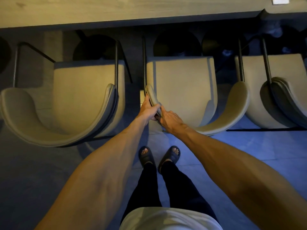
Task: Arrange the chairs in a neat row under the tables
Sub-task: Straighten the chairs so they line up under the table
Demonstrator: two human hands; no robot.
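**Inspector:** Surface (83, 12) runs across at 12 o'clock. Three chairs face it: left chair (66, 103) at 9, middle chair (182, 90) at centre, right chair (274, 90) at 3. All seats sit short of the surface edge, not yet tucked under.

**Assessor:** Main risk?

**Inspector:** Both hands are clamped on the middle chair's backrest at its left end only: left hand (148, 109) and right hand (169, 117) almost touching. In my judgement an off-centre push could swing the chair, driving its right side into the right chair, which stands just beside it.

**Assessor:** Lesser ones?

**Inspector:** Fingers could be pinched against the frame rod (144, 63). Feet (147, 156) in open sandals stand near the chair legs.
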